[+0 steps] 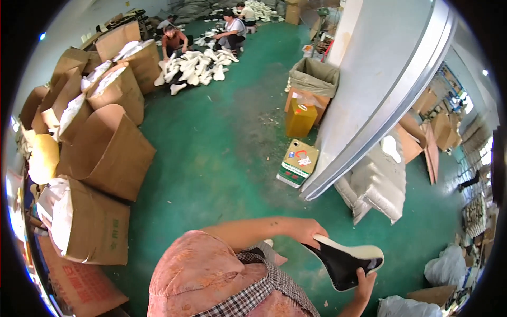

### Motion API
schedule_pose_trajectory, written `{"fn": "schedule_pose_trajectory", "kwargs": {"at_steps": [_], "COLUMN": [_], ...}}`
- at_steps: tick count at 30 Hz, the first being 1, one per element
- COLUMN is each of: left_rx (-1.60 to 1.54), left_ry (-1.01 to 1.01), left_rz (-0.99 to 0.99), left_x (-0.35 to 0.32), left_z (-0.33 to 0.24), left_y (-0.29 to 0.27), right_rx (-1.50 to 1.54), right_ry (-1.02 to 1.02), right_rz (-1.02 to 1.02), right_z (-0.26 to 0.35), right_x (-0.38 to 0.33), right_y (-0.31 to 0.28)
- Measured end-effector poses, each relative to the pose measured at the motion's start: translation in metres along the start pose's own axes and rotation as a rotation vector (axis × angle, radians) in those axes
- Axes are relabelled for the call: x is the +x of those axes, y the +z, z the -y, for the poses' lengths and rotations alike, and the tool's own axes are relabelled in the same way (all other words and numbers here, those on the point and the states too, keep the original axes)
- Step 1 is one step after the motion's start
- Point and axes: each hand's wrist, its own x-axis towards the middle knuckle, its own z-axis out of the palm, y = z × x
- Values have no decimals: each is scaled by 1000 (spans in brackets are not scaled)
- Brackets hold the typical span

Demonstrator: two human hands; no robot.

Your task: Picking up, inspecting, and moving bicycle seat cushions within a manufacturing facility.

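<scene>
In front of me and to the right, both my hands hold a bicycle saddle (343, 264), its dark underside facing up with a white rim along the edges. My left hand (310, 232) is closed round the narrow nose, at the end of an outstretched bare arm. At the wide end my right hand (365, 284) grips the edge, with a finger or thumb against the black face. Its other fingers are partly hidden behind the saddle.
Large cardboard boxes (100, 227) line the left side. A white saddle pile (195, 66) lies on the green floor (200, 142) near seated people (229, 34). A metal can (298, 161), a lined bin (314, 74) and a wall edge (380, 100) stand right; stuffed silvery sacks (377, 179) lie beyond.
</scene>
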Motion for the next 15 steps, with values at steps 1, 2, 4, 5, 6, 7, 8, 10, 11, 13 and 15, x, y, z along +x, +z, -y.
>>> {"fn": "schedule_pose_trajectory", "kwargs": {"at_steps": [1,2,4,5,6,7,8,10,11,13,15], "left_rx": [26,22,46,69,-25,1,20,-127,-121,-147,-125], "left_ry": [43,-33,-62,-80,-245,-227,-212,-532,-534,-639,-598], "left_rz": [24,54,-11,-70,-37,-85,-133,-51,-47,-20,47], "left_x": [11,16,13,5,-5,-21,-38,-40,-38,-27,10], "left_z": [-2,-4,3,5,-9,12,34,6,3,2,30], "left_y": [6,15,31,36,33,40,50,36,37,42,45], "right_rx": [98,186,141,90,71,63,24,81,105,80,38], "right_ry": [-12,-8,14,32,48,22,31,5,3,-4,-17], "right_rz": [115,22,50,69,151,208,289,287,314,300,242], "right_z": [-3,-10,-23,-28,-25,-35,-26,-27,-27,-35,-37], "right_x": [1,-2,10,16,22,29,33,37,42,50,55], "right_y": [-9,-6,-7,-5,1,8,18,28,29,15,-9]}}
